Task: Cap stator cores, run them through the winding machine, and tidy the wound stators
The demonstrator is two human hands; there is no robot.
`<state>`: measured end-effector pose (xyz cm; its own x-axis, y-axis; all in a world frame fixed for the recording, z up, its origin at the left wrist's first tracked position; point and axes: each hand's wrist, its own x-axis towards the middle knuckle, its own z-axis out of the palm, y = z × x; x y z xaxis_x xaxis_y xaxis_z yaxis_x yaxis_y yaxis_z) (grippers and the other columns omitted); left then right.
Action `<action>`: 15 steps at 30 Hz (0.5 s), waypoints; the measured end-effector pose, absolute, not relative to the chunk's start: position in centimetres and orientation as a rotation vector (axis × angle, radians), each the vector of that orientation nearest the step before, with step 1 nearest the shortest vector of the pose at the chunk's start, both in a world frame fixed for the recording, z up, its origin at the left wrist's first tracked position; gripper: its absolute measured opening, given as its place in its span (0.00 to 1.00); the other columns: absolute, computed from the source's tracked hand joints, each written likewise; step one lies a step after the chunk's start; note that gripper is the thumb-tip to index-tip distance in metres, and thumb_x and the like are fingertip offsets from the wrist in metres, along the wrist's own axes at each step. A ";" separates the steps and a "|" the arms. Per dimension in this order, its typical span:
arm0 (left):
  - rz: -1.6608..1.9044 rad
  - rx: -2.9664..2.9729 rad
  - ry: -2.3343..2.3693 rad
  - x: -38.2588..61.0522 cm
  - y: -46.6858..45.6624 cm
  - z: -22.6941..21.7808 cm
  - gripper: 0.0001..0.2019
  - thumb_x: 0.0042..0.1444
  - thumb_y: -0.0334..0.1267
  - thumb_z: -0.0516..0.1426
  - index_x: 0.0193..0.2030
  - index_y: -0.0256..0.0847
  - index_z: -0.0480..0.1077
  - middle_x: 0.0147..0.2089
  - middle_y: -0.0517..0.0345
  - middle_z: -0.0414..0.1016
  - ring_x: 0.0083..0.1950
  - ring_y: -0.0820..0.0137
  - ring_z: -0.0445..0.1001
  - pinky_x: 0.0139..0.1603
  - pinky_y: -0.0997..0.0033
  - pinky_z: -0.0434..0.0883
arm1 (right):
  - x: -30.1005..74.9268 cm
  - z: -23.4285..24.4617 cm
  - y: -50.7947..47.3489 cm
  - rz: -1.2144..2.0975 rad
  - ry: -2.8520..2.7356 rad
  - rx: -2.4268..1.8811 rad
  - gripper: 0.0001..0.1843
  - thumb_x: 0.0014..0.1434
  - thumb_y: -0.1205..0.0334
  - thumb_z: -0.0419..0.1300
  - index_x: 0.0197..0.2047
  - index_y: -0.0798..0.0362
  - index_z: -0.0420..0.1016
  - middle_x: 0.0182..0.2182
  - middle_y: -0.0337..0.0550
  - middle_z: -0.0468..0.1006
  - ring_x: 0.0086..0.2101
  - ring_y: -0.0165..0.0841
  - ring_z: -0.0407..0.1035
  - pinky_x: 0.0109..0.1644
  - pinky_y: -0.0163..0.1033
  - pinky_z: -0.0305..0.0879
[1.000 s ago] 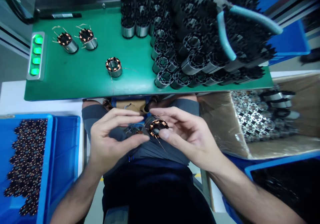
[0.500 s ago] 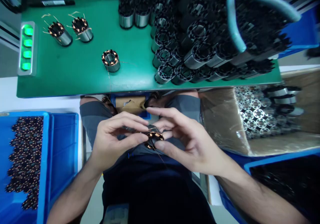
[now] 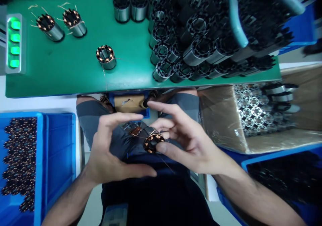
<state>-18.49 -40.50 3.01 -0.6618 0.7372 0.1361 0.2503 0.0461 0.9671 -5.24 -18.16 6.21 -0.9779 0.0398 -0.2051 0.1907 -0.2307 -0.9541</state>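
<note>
My right hand (image 3: 187, 142) grips a wound motor stator (image 3: 153, 143) above my lap, thumb on its near rim and fingers behind it. Copper windings ring the stator's end, and a thin wire trails down from it. To its left, my left hand (image 3: 107, 157) is open, thumb and forefinger spread wide, apart from the stator. Between the two hands lies a copper-coloured coil-like part (image 3: 135, 131), partly hidden; its exact kind is unclear. A single wound stator (image 3: 107, 58) stands on the green bench (image 3: 75, 75), loose wires hanging from it.
Two wound stators (image 3: 74, 23) stand at the back left by a green-lit indicator (image 3: 15, 44). Stacked unwound stators (image 3: 163, 70) fill the bench's right, beneath blue-handled pliers (image 3: 237, 21). A blue bin (image 3: 39, 159) of wound stators sits left; a carton (image 3: 218, 118) of metal rings sits right.
My left hand has let go of the stator and spread its thumb and fingers apart. My right hand still holds the stator. The view has shifted slightly.
</note>
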 end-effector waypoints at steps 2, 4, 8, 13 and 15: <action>1.514 1.211 2.034 -18.2 -40.3 4.6 0.47 0.54 0.50 0.84 0.77 0.53 0.71 0.67 0.48 0.88 0.65 0.52 0.89 0.73 0.52 0.85 | -5.7 6.3 -18.5 -2.331 1.914 0.218 0.39 0.78 0.60 0.69 0.85 0.44 0.61 0.49 0.43 0.87 0.47 0.34 0.85 0.54 0.38 0.84; 1.485 1.298 2.055 -18.0 -40.1 5.4 0.42 0.63 0.43 0.80 0.79 0.52 0.69 0.63 0.53 0.91 0.60 0.58 0.92 0.69 0.59 0.87 | -6.1 6.3 -18.7 -2.262 2.044 0.165 0.38 0.76 0.61 0.72 0.83 0.46 0.67 0.51 0.45 0.88 0.48 0.35 0.86 0.54 0.38 0.84; 1.499 1.440 2.148 -18.1 -39.6 5.0 0.39 0.66 0.39 0.78 0.79 0.46 0.69 0.63 0.53 0.91 0.58 0.63 0.93 0.68 0.67 0.87 | -6.4 6.3 -18.5 -2.127 2.564 0.189 0.19 0.64 0.61 0.84 0.57 0.47 0.91 0.44 0.43 0.88 0.43 0.34 0.83 0.47 0.37 0.83; 1.524 1.683 2.242 -18.4 -38.9 4.7 0.17 0.64 0.35 0.77 0.58 0.44 0.85 0.52 0.61 0.94 0.46 0.69 0.93 0.67 0.69 0.86 | -6.2 5.8 -18.6 -2.334 2.509 0.292 0.05 0.69 0.64 0.80 0.40 0.49 0.90 0.31 0.39 0.87 0.32 0.31 0.81 0.37 0.36 0.80; 1.544 1.579 2.323 -18.4 -38.7 5.1 0.16 0.62 0.38 0.79 0.54 0.48 0.85 0.49 0.66 0.93 0.43 0.70 0.92 0.61 0.69 0.88 | -6.1 5.5 -18.7 -2.497 2.383 0.555 0.09 0.71 0.59 0.78 0.38 0.49 0.87 0.28 0.37 0.84 0.29 0.31 0.79 0.35 0.36 0.79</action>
